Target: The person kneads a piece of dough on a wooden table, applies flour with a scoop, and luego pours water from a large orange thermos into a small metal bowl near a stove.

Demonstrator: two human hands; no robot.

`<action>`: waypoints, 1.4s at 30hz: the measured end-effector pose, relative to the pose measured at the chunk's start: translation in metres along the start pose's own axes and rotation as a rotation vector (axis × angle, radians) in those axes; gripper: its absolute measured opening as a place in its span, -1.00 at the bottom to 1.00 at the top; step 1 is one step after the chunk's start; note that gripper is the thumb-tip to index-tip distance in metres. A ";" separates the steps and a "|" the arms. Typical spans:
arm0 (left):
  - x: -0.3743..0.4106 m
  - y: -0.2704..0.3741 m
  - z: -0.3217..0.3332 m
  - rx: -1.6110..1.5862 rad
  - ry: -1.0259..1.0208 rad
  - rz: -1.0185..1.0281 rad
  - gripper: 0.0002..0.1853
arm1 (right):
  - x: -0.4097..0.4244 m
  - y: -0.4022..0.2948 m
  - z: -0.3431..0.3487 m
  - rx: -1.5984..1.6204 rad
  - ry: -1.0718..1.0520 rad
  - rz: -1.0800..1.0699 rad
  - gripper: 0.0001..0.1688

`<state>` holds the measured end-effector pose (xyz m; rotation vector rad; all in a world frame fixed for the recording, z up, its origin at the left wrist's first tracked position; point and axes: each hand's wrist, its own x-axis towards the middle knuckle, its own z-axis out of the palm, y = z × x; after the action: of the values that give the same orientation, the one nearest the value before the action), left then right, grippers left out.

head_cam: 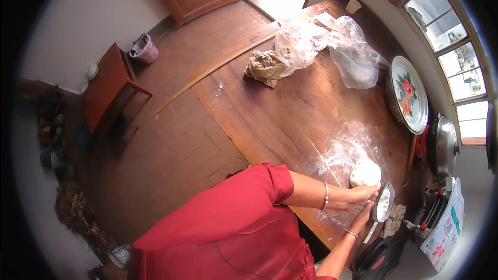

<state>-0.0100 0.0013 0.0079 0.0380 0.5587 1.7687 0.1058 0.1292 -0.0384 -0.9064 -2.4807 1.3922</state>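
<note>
A pale lump of dough (365, 172) lies on the wooden table (272, 112), on a patch of scattered white flour (342, 151). Right beside its lower edge, my left hand (360, 197) and my right hand (364, 214) meet, with their fingers close together and overlapping. Whether anything small is between the fingers cannot be told. A metal scoop (383, 205) with white flour in it stands just to the right of both hands, its handle pointing down in the picture. Bracelets are on both wrists.
A crumpled cloth (395, 221), a black appliance (377, 258), a hand-crank pasta machine (430, 210) and a printed bag (447, 225) are beyond the scoop. Farther up are a lidded pan (445, 147), a floral enamel basin (408, 95), plastic bags (356, 62) and a brown rag (266, 67).
</note>
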 end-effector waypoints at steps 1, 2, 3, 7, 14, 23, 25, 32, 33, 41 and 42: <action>-0.006 0.009 0.001 -0.042 0.015 -0.001 -0.35 | -0.003 -0.006 -0.015 0.116 -0.059 0.019 -0.33; -0.008 0.016 -0.003 -0.087 0.040 0.009 -0.37 | -0.011 -0.040 -0.010 0.004 0.114 -0.144 -0.31; -0.001 0.017 -0.013 -0.079 0.125 0.060 -0.36 | -0.023 -0.082 0.003 -0.107 0.290 -0.311 -0.29; 0.013 -0.014 0.004 0.180 0.126 0.271 -0.35 | -0.034 -0.126 0.051 -0.018 0.160 -0.504 -0.25; -0.025 0.016 0.000 0.101 0.002 0.023 -0.32 | -0.026 -0.062 0.004 0.038 0.240 -0.127 -0.10; -0.071 0.033 -0.020 0.034 -0.071 0.021 -0.25 | -0.018 -0.029 0.035 -0.132 0.098 -0.189 -0.32; -0.112 0.078 -0.026 0.270 -0.045 0.149 -0.29 | -0.032 -0.032 0.022 -0.328 0.267 -0.263 -0.50; -0.202 0.126 -0.153 0.894 0.577 0.738 -0.66 | -0.095 -0.023 0.030 -0.263 0.237 -0.150 -0.63; -0.221 0.130 -0.157 0.875 0.652 0.723 -0.67 | -0.102 -0.014 0.032 -0.303 0.235 -0.151 -0.63; -0.241 0.072 -0.173 0.456 0.517 0.311 -0.72 | -0.143 -0.024 0.081 0.509 -0.178 0.326 -0.68; -0.238 0.067 -0.167 0.453 0.374 0.109 -0.72 | -0.143 -0.027 0.090 0.546 -0.254 0.373 -0.68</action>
<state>-0.0562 -0.2872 -0.0510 0.0535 1.2426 1.7303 0.1717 -0.0285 -0.0443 -1.1453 -1.9499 2.2782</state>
